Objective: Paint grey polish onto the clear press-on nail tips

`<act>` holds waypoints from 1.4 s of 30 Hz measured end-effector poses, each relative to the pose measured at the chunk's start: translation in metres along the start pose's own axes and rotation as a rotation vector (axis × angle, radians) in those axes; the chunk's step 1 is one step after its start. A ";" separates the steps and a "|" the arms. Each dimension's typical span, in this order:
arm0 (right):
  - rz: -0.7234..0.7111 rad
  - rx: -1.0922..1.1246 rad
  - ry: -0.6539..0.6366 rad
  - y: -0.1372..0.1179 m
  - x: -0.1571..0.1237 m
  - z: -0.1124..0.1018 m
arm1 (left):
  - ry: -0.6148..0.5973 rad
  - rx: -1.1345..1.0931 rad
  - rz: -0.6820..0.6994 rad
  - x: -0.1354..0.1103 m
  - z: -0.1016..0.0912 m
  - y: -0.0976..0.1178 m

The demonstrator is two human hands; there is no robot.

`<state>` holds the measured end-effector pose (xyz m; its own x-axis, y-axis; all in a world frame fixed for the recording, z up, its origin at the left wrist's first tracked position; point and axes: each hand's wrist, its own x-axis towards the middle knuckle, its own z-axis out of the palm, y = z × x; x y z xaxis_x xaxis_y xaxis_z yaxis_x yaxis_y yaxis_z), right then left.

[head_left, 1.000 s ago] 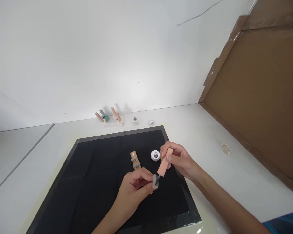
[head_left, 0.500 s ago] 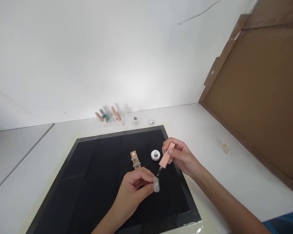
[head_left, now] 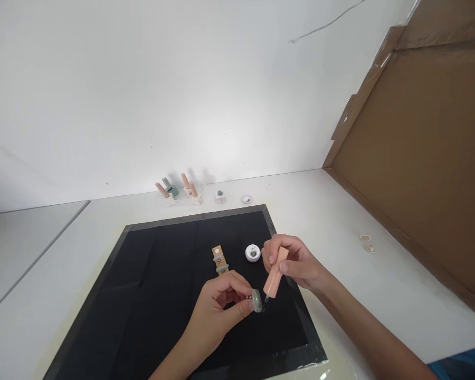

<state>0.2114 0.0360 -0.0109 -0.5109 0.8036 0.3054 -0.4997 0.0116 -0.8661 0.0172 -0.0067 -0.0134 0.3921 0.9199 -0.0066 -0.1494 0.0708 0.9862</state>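
Observation:
My left hand (head_left: 217, 309) pinches a small grey-green false nail (head_left: 256, 301) between thumb and fingers, above a black mat (head_left: 150, 295). My right hand (head_left: 296, 261) grips a peach-coloured polish brush cap (head_left: 275, 274), its dark brush tip touching the nail's right edge. Behind my hands on the mat lie a tan strip holding more small nails (head_left: 219, 259) and a small round white pot (head_left: 253, 253), open with grey contents.
Several polish bottles (head_left: 178, 190) and two small pots (head_left: 233, 197) stand along the white wall at the back of the white table (head_left: 340, 227). Two small rings (head_left: 366, 242) lie on the table at right. A brown cardboard panel (head_left: 419, 148) leans at right.
My right hand lowered and moved the brush down to the nail's right side; half a second ago the brush sat above it. My left hand stayed almost in place.

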 end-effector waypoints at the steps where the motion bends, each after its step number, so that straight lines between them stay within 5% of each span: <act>1: 0.002 -0.006 0.000 0.000 0.000 0.000 | -0.003 0.010 0.001 0.000 0.000 0.001; 33: 0.031 -0.052 0.194 -0.002 0.003 0.001 | -0.055 0.054 0.008 -0.002 0.001 -0.003; 42: 0.043 -0.024 0.007 -0.003 -0.001 -0.001 | -0.052 0.085 -0.015 -0.001 0.001 -0.001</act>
<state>0.2143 0.0355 -0.0089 -0.5267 0.8078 0.2646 -0.4604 -0.0094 -0.8877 0.0178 -0.0082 -0.0139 0.4404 0.8977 -0.0152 -0.0660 0.0493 0.9966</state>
